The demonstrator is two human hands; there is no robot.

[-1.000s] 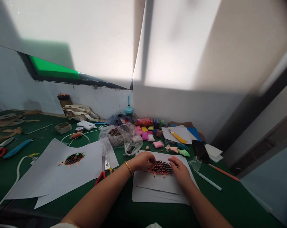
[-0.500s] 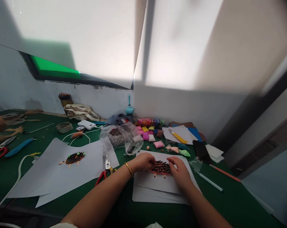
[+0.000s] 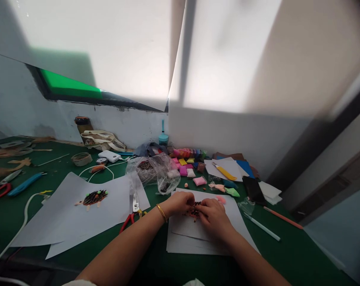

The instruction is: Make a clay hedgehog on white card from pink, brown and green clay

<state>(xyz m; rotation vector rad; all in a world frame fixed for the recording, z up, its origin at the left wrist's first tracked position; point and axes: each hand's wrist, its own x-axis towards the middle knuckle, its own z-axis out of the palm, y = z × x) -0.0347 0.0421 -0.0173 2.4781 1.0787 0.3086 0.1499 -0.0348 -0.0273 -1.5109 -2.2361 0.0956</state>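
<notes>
A hedgehog figure (image 3: 194, 213) with dark spines and a reddish-orange body lies on stacked white paper (image 3: 194, 243). My left hand (image 3: 182, 201), with a gold bangle on the wrist, is at the figure's left end, its fingers curled in a pinch. Over the spines, my right hand (image 3: 214, 217) has its fingertips bent together, covering the right half of the figure. Whatever is between the fingers of either hand is hidden. Just beyond my right hand is a lump of pink clay (image 3: 221, 199).
A second hedgehog (image 3: 95, 197) with green dots lies on paper at left. Red-handled scissors (image 3: 129, 220) rest between the sheets. Clay packets (image 3: 199, 181), plastic bags (image 3: 165, 174), a yellow cutter (image 3: 226, 172), a phone (image 3: 253, 190) and a white pen (image 3: 262, 226) surround the work.
My right hand has moved left over the figure, uncovering the pink lump, and its fingers have come together. My left hand has barely shifted. The other person's hand at far left has left view.
</notes>
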